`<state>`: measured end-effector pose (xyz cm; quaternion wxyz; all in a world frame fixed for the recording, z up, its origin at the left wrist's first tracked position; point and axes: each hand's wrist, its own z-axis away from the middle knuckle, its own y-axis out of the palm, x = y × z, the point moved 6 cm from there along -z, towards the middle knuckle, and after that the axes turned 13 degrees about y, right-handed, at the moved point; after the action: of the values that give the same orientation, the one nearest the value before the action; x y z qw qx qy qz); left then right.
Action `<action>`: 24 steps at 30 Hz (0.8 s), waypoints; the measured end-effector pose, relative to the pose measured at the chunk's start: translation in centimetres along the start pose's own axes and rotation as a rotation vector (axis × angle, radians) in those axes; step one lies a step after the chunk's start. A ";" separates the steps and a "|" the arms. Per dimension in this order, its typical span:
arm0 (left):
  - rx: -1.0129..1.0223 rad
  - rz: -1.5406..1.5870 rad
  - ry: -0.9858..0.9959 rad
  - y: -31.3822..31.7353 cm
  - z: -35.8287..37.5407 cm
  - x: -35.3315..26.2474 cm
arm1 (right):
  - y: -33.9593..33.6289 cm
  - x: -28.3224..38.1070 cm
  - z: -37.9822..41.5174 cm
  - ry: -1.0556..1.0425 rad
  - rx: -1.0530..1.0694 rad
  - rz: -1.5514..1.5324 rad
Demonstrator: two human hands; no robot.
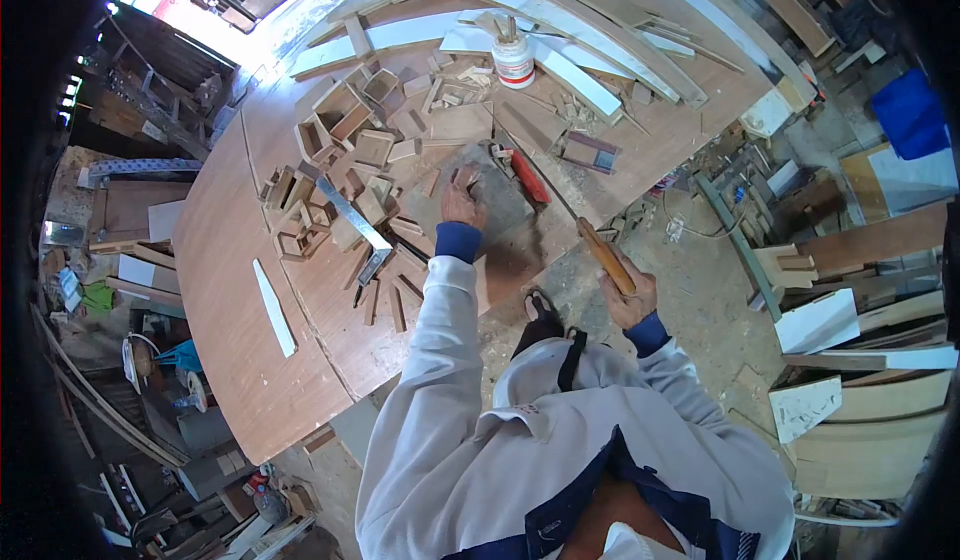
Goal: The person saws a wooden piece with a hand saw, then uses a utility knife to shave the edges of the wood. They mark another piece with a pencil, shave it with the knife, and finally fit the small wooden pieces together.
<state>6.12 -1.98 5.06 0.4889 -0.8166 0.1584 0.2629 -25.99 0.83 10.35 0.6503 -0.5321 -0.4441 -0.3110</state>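
Note:
My right hand [630, 295] is wrapped round the wooden handle [603, 256] of what looks like a handsaw. Its thin dark blade [545, 180] runs up and left, across the table's edge. On a worn grey board [500, 200] rests my left hand [462, 200], its fingers curled; whatever they may grip is too small to make out. A red tool [530, 177] lies on that board, close by the blade. Left of my left hand are a metal try square [352, 215] and several small open wooden boxes [350, 120].
The wooden table [230, 360] carries a white strip [273, 307], loose offcuts, a white tub [513, 63] with sticks in it, and long boards [580, 35] along its far side. Planks and panels [815, 325] stack on the right. A blue object [910, 110] stands behind them.

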 end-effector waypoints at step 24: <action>-0.046 0.211 0.090 -0.1 -0.2 1.9 | 5.1 -0.4 -10.1 -0.400 0.021 0.600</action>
<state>7.82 -2.12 4.09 0.4322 -0.8172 0.2592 0.2797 -19.13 -7.77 7.48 0.6184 -0.6824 -0.3897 0.0085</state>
